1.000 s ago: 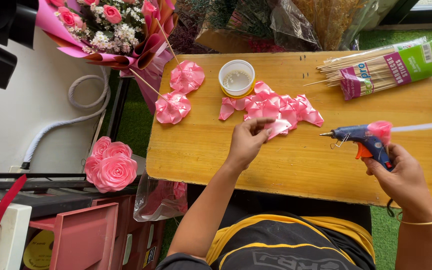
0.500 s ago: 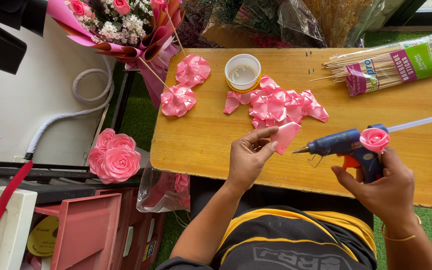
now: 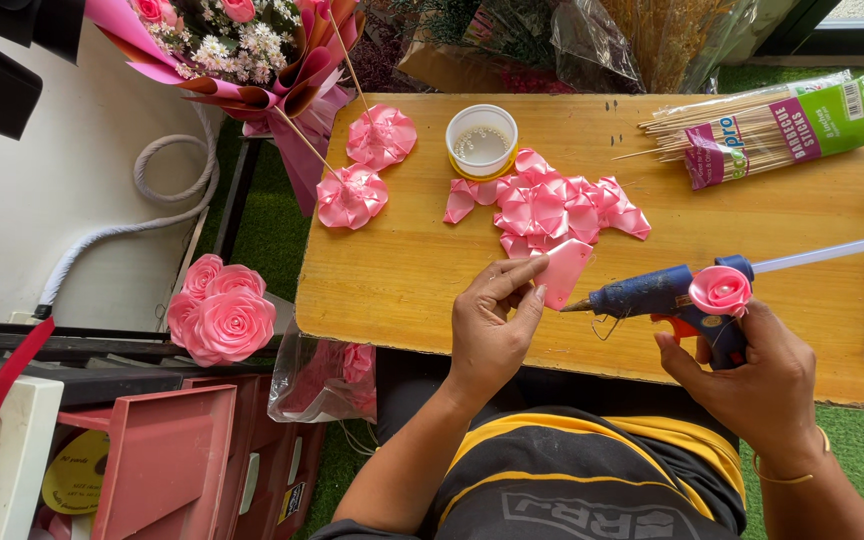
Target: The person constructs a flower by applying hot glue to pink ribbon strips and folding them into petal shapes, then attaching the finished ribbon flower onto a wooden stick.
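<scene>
My left hand [image 3: 492, 325] pinches a folded pink ribbon petal [image 3: 562, 272] just above the wooden table [image 3: 402, 270]. My right hand [image 3: 752, 375] grips a blue glue gun [image 3: 652, 293] and a small pink ribbon rose [image 3: 720, 289] held against the gun's body. The gun's nozzle points left and touches the petal's lower edge. A clear glue stick [image 3: 832, 252] juts from the gun's back. A heap of folded pink petals [image 3: 547, 208] lies just beyond my left hand.
Two finished ribbon flowers on sticks [image 3: 352, 195] and a white tub [image 3: 482, 140] sit at the table's far left. A pack of wooden skewers [image 3: 762, 125] lies far right. A pink bouquet [image 3: 242, 50] and ribbon roses [image 3: 222, 310] are off the table's left edge.
My left hand picked a petal off the heap and drew it toward me. My right hand brought the glue gun and rose leftward until the nozzle met the petal.
</scene>
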